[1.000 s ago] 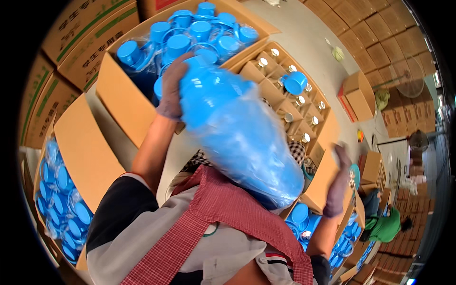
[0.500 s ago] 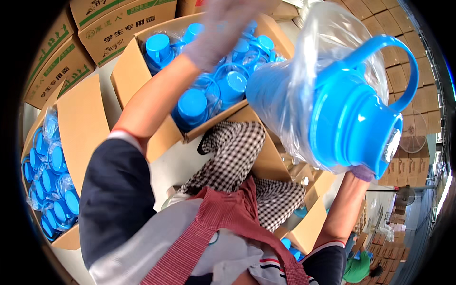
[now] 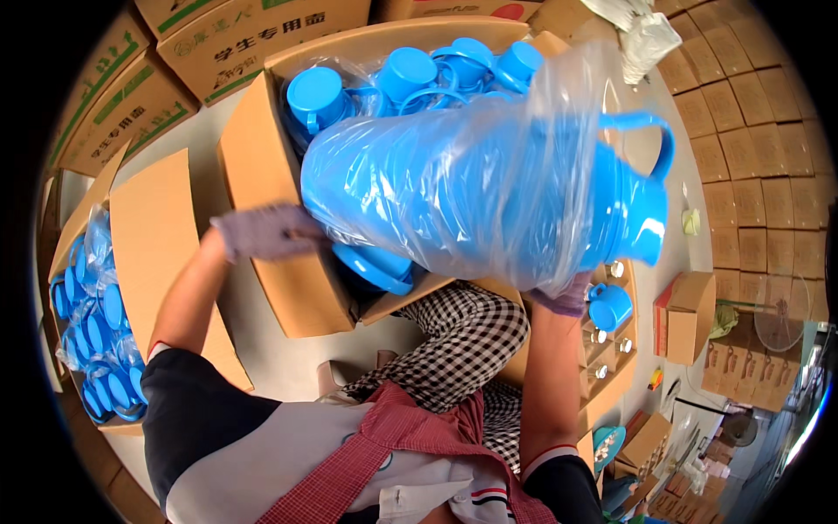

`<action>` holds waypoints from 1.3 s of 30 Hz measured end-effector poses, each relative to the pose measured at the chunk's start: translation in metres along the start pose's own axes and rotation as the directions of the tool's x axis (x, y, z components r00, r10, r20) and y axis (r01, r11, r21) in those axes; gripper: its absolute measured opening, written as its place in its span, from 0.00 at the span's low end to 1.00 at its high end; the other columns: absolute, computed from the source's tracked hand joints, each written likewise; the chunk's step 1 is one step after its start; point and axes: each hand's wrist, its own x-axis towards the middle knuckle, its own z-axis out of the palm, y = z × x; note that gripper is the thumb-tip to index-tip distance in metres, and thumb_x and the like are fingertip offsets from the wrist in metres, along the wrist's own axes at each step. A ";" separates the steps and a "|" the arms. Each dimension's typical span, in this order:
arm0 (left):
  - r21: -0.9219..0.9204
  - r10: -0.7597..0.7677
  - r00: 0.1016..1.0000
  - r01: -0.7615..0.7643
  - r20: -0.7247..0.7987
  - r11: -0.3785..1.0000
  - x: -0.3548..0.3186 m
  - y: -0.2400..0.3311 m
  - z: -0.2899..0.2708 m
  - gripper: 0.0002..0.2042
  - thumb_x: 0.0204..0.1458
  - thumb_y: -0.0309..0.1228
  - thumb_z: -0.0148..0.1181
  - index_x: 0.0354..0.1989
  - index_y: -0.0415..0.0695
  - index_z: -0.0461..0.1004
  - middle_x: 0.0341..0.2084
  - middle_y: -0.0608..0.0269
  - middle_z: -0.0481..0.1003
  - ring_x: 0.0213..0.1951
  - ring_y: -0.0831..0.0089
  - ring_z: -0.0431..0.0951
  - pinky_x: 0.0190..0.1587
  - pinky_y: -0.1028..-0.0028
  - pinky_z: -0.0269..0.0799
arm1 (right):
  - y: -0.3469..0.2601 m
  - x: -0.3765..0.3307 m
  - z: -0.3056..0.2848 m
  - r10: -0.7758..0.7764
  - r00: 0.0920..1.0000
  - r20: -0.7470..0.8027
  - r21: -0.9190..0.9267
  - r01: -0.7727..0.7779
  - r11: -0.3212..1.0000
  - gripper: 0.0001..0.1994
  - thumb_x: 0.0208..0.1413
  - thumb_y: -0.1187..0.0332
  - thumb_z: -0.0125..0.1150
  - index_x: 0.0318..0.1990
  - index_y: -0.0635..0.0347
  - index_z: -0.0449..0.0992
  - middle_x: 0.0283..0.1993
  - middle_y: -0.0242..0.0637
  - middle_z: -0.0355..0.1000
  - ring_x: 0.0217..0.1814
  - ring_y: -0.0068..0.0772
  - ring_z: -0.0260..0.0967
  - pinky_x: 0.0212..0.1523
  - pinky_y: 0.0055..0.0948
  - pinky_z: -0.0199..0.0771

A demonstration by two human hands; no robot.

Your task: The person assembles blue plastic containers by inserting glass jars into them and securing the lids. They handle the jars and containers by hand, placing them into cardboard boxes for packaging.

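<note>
A large blue insulated jug (image 3: pixel 611 205) with a loop handle lies sideways in the air, its body in a clear plastic bag (image 3: pixel 454 188). My right hand (image 3: pixel 566 295), in a purple-grey glove, grips it from below near the neck; the jug hides most of those fingers. Beside the jug's base is my left hand (image 3: pixel 271 232), gloved alike and slightly blurred. Its fingers stretch toward the base, and whether they touch the bag is unclear. Beneath the jug stands an open carton (image 3: pixel 279 192) with several blue-lidded jugs (image 3: pixel 316 92).
Another open carton (image 3: pixel 157 253) of blue jugs stands at the left. Right of my knee, a divided carton (image 3: pixel 620 384) holds shiny-necked pieces and a blue cup (image 3: pixel 609 307). Printed cartons (image 3: pixel 279 44) are stacked behind; more cartons (image 3: pixel 759 157) line the right side.
The jug has swung left and turned more level over the open carton, with my right hand moving along. My left hand has come down from above the carton to the jug's base.
</note>
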 end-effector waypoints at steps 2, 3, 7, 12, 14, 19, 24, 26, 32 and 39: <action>-0.335 -0.096 0.895 -0.062 -0.436 0.940 -0.008 -0.027 -0.027 0.19 0.59 0.43 0.52 0.41 0.37 0.79 0.35 0.57 0.81 0.38 0.68 0.80 0.45 0.69 0.73 | 0.023 -0.006 -0.006 0.084 0.996 0.007 0.094 -0.084 0.992 0.27 0.64 0.53 0.49 0.64 0.59 0.61 0.62 0.41 0.65 0.60 0.37 0.65 0.60 0.36 0.70; -0.581 -0.269 0.786 -0.135 -0.556 0.803 0.000 -0.028 -0.048 0.17 0.59 0.41 0.54 0.46 0.40 0.77 0.37 0.62 0.80 0.40 0.77 0.77 0.47 0.74 0.71 | 0.031 -0.013 -0.004 0.115 0.993 0.009 0.164 -0.115 0.980 0.27 0.64 0.53 0.49 0.64 0.59 0.61 0.62 0.40 0.65 0.60 0.37 0.65 0.60 0.36 0.70; -0.149 -0.152 0.612 0.056 -0.776 0.987 0.123 -0.040 -0.069 0.33 0.50 0.50 0.60 0.59 0.40 0.67 0.56 0.44 0.68 0.59 0.55 0.69 0.59 0.66 0.65 | 0.027 -0.038 0.035 0.145 0.975 -0.167 0.107 -0.128 0.986 0.20 0.63 0.62 0.51 0.59 0.61 0.65 0.60 0.41 0.66 0.57 0.34 0.68 0.55 0.34 0.73; 0.521 -0.136 0.753 0.562 -0.644 0.643 0.207 -0.050 -0.048 0.46 0.42 0.58 0.64 0.65 0.41 0.58 0.63 0.42 0.59 0.68 0.47 0.52 0.67 0.42 0.39 | -0.023 -0.049 0.044 -0.122 0.950 0.286 -0.898 0.311 0.311 0.18 0.57 0.77 0.55 0.56 0.64 0.67 0.56 0.43 0.70 0.57 0.35 0.68 0.52 0.34 0.72; 0.551 -0.081 0.689 0.638 -0.720 0.538 0.207 -0.057 -0.050 0.38 0.45 0.52 0.62 0.62 0.42 0.61 0.61 0.45 0.61 0.66 0.49 0.55 0.66 0.43 0.43 | -0.027 -0.057 0.057 -0.154 0.944 0.292 -0.910 0.323 0.260 0.17 0.54 0.73 0.58 0.52 0.63 0.71 0.53 0.44 0.72 0.54 0.41 0.70 0.52 0.38 0.72; 0.200 -0.199 0.417 0.734 -0.887 0.649 0.163 -0.101 -0.089 0.27 0.52 0.44 0.55 0.59 0.44 0.66 0.56 0.51 0.67 0.58 0.54 0.66 0.63 0.55 0.55 | -0.012 -0.051 0.078 -0.043 0.841 0.540 -0.841 0.536 -0.067 0.20 0.49 0.69 0.64 0.51 0.62 0.73 0.50 0.44 0.73 0.50 0.47 0.72 0.51 0.39 0.73; 0.118 -0.060 0.327 0.496 -0.943 0.860 0.162 -0.121 -0.063 0.32 0.47 0.46 0.60 0.61 0.45 0.64 0.58 0.52 0.66 0.63 0.54 0.61 0.66 0.57 0.53 | 0.077 -0.043 0.109 0.368 0.921 0.127 -0.191 -0.342 0.920 0.20 0.55 0.66 0.63 0.55 0.58 0.68 0.52 0.40 0.71 0.53 0.36 0.71 0.47 0.33 0.76; 0.139 -0.050 0.369 0.470 -0.928 0.872 0.165 -0.126 -0.051 0.31 0.48 0.44 0.60 0.60 0.45 0.65 0.57 0.52 0.66 0.63 0.55 0.61 0.66 0.57 0.52 | 0.103 -0.046 0.132 0.561 0.824 0.072 0.201 -0.563 0.801 0.20 0.60 0.66 0.58 0.58 0.57 0.65 0.57 0.41 0.67 0.57 0.39 0.68 0.51 0.40 0.75; 0.083 -0.040 0.262 0.442 -0.964 0.893 0.168 -0.139 -0.055 0.23 0.49 0.39 0.59 0.53 0.43 0.70 0.51 0.49 0.71 0.58 0.54 0.65 0.63 0.57 0.55 | 0.110 -0.050 0.160 0.740 0.624 0.251 0.492 -0.740 0.458 0.17 0.61 0.64 0.57 0.54 0.59 0.65 0.54 0.38 0.62 0.62 0.47 0.62 0.58 0.44 0.72; 0.100 -0.016 0.284 0.389 -0.959 0.916 0.145 -0.076 -0.094 0.20 0.49 0.36 0.58 0.50 0.42 0.71 0.46 0.45 0.73 0.51 0.47 0.71 0.57 0.58 0.65 | 0.059 0.015 0.138 0.250 0.967 0.045 -0.323 -0.223 0.920 0.24 0.58 0.64 0.60 0.58 0.65 0.63 0.58 0.48 0.62 0.62 0.45 0.64 0.58 0.36 0.70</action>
